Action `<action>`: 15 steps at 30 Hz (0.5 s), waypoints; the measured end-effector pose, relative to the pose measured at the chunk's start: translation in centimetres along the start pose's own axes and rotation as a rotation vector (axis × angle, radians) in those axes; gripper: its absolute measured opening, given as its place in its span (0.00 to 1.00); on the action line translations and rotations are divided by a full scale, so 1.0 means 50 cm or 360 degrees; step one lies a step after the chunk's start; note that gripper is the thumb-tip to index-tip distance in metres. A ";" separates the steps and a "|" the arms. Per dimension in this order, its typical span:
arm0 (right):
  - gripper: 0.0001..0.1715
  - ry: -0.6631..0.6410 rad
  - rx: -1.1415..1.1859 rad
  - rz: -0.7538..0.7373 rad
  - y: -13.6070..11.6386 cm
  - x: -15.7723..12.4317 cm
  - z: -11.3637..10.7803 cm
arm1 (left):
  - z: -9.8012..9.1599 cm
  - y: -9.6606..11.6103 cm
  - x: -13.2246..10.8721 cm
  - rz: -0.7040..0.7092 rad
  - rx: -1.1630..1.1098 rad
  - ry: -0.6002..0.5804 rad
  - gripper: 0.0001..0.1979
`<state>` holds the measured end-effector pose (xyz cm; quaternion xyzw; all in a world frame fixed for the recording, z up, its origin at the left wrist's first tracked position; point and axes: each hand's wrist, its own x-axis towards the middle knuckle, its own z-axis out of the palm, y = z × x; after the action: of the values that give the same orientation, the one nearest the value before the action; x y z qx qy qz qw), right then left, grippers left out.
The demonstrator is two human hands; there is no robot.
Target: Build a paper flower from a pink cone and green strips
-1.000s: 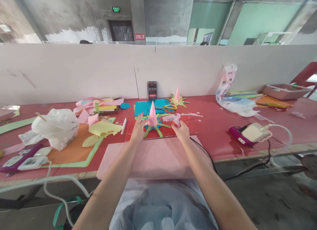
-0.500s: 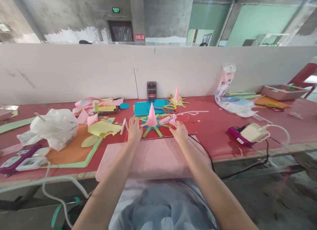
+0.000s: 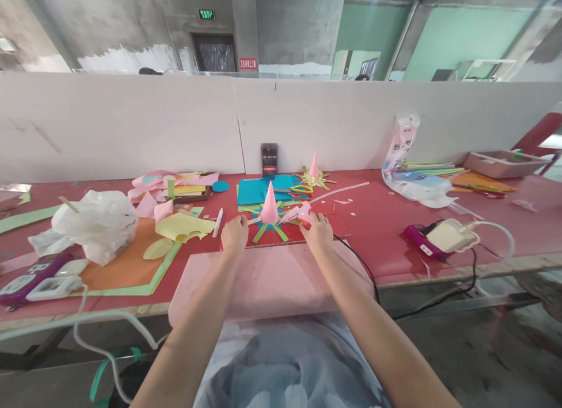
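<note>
A pink paper cone [image 3: 270, 204] stands upright at the centre of a star of blue and green paper strips [image 3: 281, 235] on a red board. My right hand [image 3: 319, 230] is wrapped round a pink hot glue gun [image 3: 302, 213], its nozzle pointing left toward the foot of the cone. On the other side, the fingers of my left hand [image 3: 234, 232] are curled together at the outer end of a pale paper strip [image 3: 254, 220]. Behind the cone, yellow-handled scissors [image 3: 301, 189] lie on blue paper [image 3: 252, 191].
Another pink cone [image 3: 314, 167] on strips stands behind. To the left lie paper scraps [image 3: 184, 226], a white plastic bag [image 3: 94, 223] and a purple power strip [image 3: 33, 279]. At right are another power strip [image 3: 424, 242] and a plastic package [image 3: 401, 156].
My left hand's fingers, spread before, have closed on the end of the pale strip. The glue gun has shifted slightly left in my right hand, and the clear stick behind it now slants more.
</note>
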<state>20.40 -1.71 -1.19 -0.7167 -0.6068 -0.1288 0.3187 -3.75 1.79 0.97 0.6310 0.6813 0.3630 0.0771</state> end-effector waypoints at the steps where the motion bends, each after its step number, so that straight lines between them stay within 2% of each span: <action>1: 0.23 -0.0001 -0.0004 -0.0009 -0.001 0.000 -0.001 | 0.001 -0.005 0.003 -0.0017 -0.0076 0.0003 0.20; 3: 0.23 -0.0010 0.0010 -0.0019 -0.003 -0.001 -0.002 | 0.004 -0.013 0.010 -0.0060 -0.0319 -0.0086 0.21; 7: 0.23 -0.0030 0.0024 0.0005 -0.005 -0.001 -0.004 | 0.001 -0.010 0.024 -0.0308 -0.1076 -0.0444 0.20; 9: 0.23 -0.0046 0.0031 0.0020 -0.005 -0.001 -0.005 | -0.007 -0.004 0.030 -0.0313 -0.1496 -0.0406 0.17; 10: 0.23 -0.0052 0.0041 0.0025 -0.005 -0.001 -0.006 | -0.012 -0.003 0.033 -0.0276 -0.1685 -0.0304 0.15; 12: 0.23 -0.0057 0.0064 0.0029 -0.004 -0.002 -0.006 | -0.026 -0.008 0.040 -0.0229 -0.1939 0.0054 0.12; 14: 0.23 -0.0053 0.0071 0.0035 -0.003 -0.003 -0.005 | -0.040 -0.022 0.046 -0.0293 -0.1948 0.0540 0.09; 15: 0.23 -0.0050 0.0068 0.0038 -0.002 -0.003 -0.004 | -0.046 -0.030 0.049 -0.0368 -0.1842 0.0816 0.08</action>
<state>20.29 -1.94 -1.09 -0.7189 -0.6057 -0.1007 0.3260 -6.73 3.23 2.61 0.3030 0.4357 0.8006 0.2783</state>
